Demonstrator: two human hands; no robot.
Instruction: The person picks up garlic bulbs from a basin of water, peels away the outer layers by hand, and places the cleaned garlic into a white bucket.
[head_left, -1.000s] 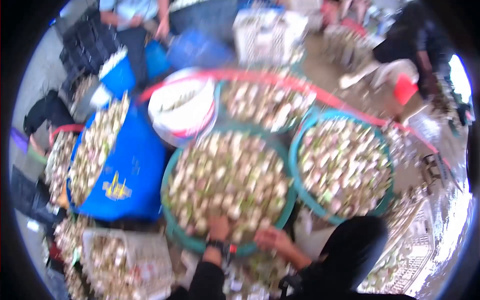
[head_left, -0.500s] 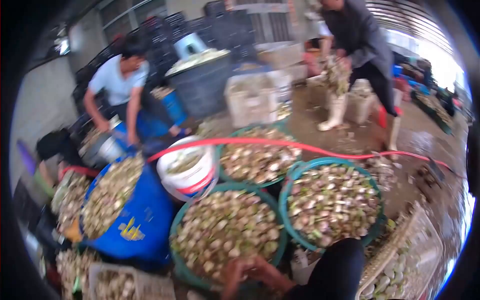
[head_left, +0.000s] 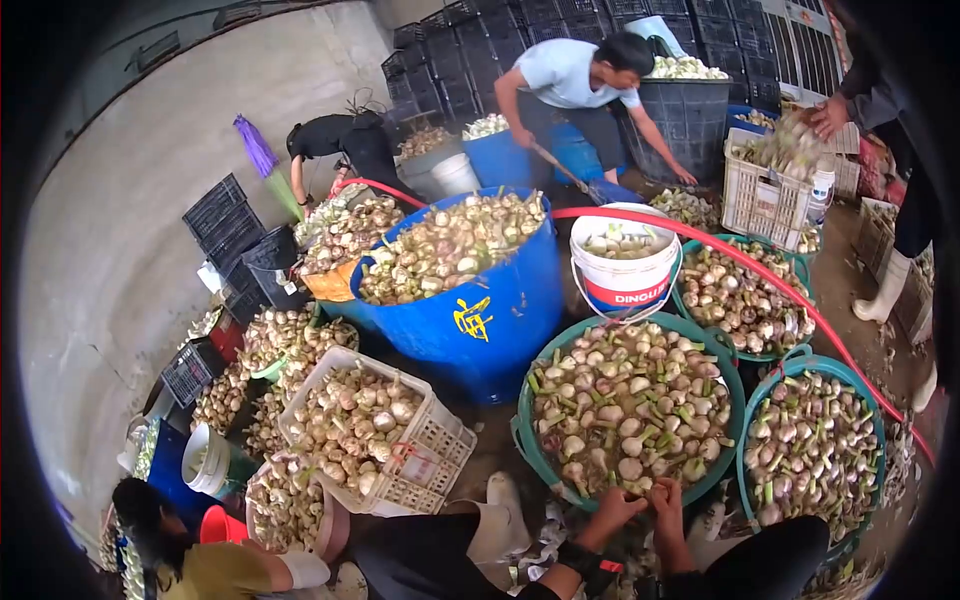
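Observation:
My left hand (head_left: 614, 512) and my right hand (head_left: 667, 505) are close together at the near rim of a green tub (head_left: 522, 430). The fingers of both are curled and pinched. Whatever is between them, if anything, is too small and hidden to make out. Garlic bulbs (head_left: 630, 405) with trimmed stems fill the tub in water just beyond my fingertips. To the right, another green tub (head_left: 876, 455) of garlic stands beside my knee. A dark band (head_left: 590, 562) circles my left wrist.
A red hose (head_left: 760, 265) crosses behind the tubs. Beyond are a white bucket (head_left: 625, 280), a big blue barrel (head_left: 470, 345) of garlic and a garlic crate (head_left: 425, 455). A person (head_left: 575, 85) bends with a shovel; another person's hand (head_left: 828, 117) is above a crate at right.
My view has swung left and steadied, so the tubs sit farther right and the left wall shows. My hands remain together at the tub's near rim. The person with the shovel has bent lower, reaching out.

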